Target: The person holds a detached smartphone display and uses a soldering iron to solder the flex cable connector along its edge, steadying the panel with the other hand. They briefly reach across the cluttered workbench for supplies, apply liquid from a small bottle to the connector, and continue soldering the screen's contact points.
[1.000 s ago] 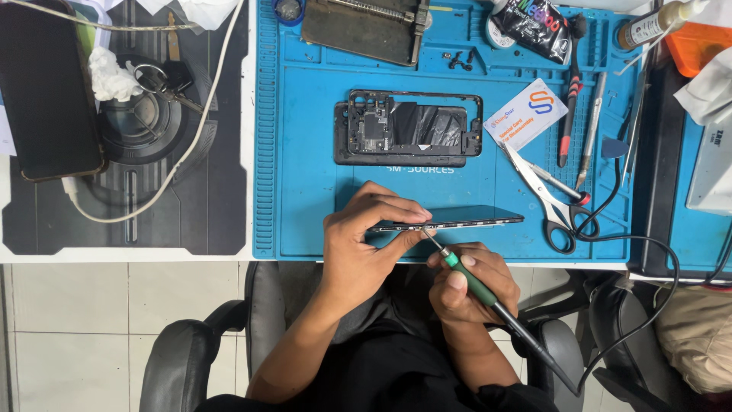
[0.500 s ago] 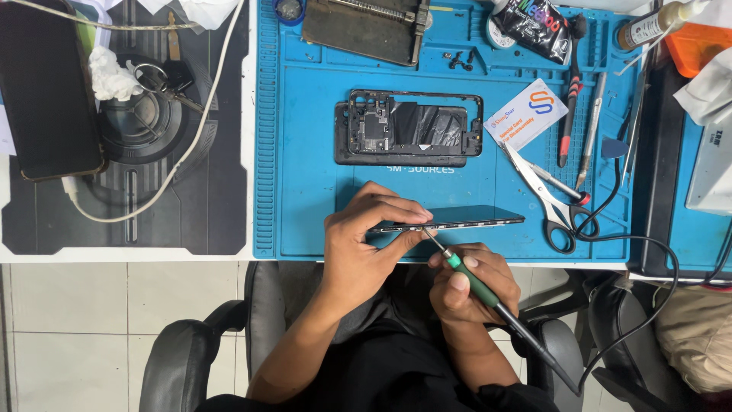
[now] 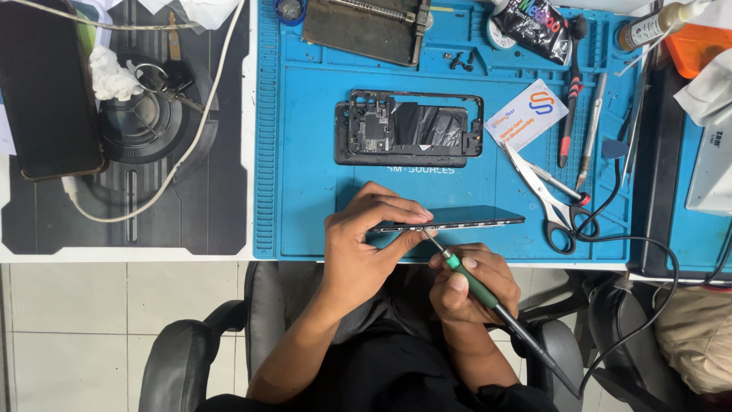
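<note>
phone panel (image 3: 457,217): smooth glossy glass, dark | soldering iron (image 3: 476,284): metal tip, green matt plastic handle | work mat (image 3: 305,191): blue matt rubber, ribbed edges | scissors (image 3: 545,202): shiny metal | card (image 3: 526,114): white glossy paper | chair armrest (image 3: 179,358): black, leather-like sheen

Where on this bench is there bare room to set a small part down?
Bare blue mat lies left of the opened phone frame, running toward the left hand. It is crowded at the right around the scissors, card and hand tools.
</note>
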A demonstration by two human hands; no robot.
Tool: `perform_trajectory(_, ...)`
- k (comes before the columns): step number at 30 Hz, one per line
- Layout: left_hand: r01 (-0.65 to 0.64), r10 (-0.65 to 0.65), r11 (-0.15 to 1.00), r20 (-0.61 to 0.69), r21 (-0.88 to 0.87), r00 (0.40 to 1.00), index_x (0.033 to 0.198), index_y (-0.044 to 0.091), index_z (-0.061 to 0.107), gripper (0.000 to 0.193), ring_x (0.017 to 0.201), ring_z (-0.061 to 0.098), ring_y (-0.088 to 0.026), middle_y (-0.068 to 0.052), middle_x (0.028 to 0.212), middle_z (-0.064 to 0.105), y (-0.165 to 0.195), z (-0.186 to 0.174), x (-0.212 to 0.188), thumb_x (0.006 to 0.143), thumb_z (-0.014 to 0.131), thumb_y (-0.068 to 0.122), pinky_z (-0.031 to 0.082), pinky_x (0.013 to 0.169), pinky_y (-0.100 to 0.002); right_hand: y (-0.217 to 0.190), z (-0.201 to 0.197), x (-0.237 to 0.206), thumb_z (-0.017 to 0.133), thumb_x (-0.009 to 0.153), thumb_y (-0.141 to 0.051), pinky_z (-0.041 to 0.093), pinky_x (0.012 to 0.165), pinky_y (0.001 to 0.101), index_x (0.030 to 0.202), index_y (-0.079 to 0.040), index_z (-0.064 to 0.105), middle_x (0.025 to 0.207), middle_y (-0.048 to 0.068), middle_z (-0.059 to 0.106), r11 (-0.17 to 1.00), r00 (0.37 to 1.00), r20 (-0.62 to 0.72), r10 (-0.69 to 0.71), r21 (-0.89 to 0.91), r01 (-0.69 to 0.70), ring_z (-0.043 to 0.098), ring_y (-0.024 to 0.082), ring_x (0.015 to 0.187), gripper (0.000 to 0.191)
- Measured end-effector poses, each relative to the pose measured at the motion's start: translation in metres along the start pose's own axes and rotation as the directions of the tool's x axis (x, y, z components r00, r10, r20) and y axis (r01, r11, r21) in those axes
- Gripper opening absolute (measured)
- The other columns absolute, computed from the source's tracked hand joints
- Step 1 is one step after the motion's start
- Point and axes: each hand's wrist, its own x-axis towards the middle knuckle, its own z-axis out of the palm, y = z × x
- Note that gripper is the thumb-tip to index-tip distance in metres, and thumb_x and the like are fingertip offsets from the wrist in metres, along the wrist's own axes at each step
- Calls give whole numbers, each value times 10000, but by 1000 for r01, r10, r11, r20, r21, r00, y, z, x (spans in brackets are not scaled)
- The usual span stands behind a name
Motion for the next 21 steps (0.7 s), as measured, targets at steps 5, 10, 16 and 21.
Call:
perform_trajectory(5,0,0,1000,-5,-3,1000,966,68,734,234,962,708,-157,-26,1018,785,0,0,0,799,865,-29,607,832,-286,-3,0,1,639,1049,-262,569,482,280,1145,-28,493,864,150,615,1000,1000,14,1,-13,-1,670,227,642,291)
perform_trajectory(10,-5,5,1000,-10,-1,1000,960,67,732,231,957,706,-155,-26,1014,785,0,0,-1,799,868,-27,603,831,-289,-4,1,1,645,1043,-249,567,492,285,1146,-29,499,863,145,615,1000,1000,13,7,-5,-7,660,217,638,283)
perform_trajectory(16,-1,1,1000,-10,6,1000,955,70,733,228,951,706,-155,-26,1011,787,0,0,0,798,871,-20,602,825,-286,-4,-1,0,635,1049,-246,579,516,293,1150,-28,505,879,152,625,1000,1000,21,4,-16,-3,669,222,647,273)
perform_trajectory(21,-10,10,1000,-10,12,1000,959,72,735,230,955,709,-157,-26,1012,787,0,0,0,799,873,-19,598,829,-289,-3,0,1,631,1043,-234,582,503,288,1138,-18,515,856,144,626,1000,1000,11,-12,-9,12,667,217,625,263)
